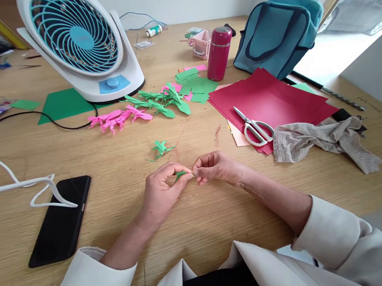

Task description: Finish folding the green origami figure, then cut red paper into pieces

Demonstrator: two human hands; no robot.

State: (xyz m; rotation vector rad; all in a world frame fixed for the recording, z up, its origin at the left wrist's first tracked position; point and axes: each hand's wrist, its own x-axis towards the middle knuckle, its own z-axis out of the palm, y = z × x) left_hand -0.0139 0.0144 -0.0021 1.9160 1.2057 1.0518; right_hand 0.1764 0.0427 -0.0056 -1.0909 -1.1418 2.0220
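Observation:
My left hand point(164, 190) pinches a small piece of green paper point(180, 175) between thumb and forefinger. Its fingertips meet those of my right hand point(217, 167), which is closed in a pinch at the right end of the paper; most of the piece is hidden by my fingers. Just beyond my hands lies a small cut and folded green paper figure point(161, 148). Farther back, several pink folded paper pieces point(118, 118) and several green folded paper pieces point(163, 101) lie in a loose pile.
White scissors point(254, 127) lie on red paper sheets point(269, 98), beside a crumpled cloth point(319, 143). A black phone point(60, 221) is at the left. Behind stand a fan point(82, 38), a red bottle point(219, 53) and a teal bag point(273, 35).

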